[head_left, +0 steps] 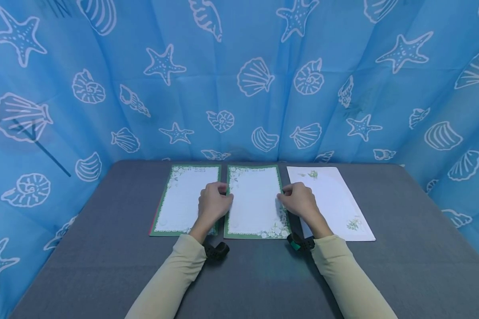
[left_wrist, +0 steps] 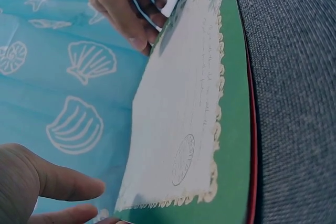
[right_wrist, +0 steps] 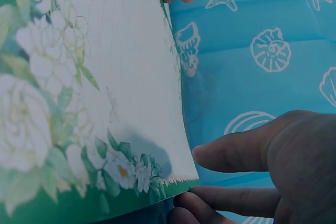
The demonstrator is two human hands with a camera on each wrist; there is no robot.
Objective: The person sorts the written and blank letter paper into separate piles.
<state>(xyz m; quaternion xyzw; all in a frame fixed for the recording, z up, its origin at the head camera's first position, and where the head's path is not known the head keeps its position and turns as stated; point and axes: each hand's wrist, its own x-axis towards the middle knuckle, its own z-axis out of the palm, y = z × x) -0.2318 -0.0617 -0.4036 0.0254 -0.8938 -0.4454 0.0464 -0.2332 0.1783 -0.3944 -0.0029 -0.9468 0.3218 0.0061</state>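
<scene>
A green-bordered sheet of letter paper (head_left: 255, 201) with white flowers lies in the middle of three on the table, a thin red layer showing along its edge in the left wrist view. My left hand (head_left: 214, 201) holds its left edge, thumb over the border. On the opposite side, my right hand (head_left: 299, 200) grips the right edge, its thumb (right_wrist: 231, 153) at the rim and fingers (right_wrist: 231, 200) lower down. Between the hands the paper bows slightly, as the right wrist view shows. Parts of the left fingers fall outside the left wrist view.
Another green-bordered sheet (head_left: 183, 199) lies under my left forearm, with red at its left side. To the right is a white sheet (head_left: 335, 195) with small green sprigs, partly covered by my right hand. A blue shell-print curtain (head_left: 231, 88) hangs behind the grey table (head_left: 104, 266).
</scene>
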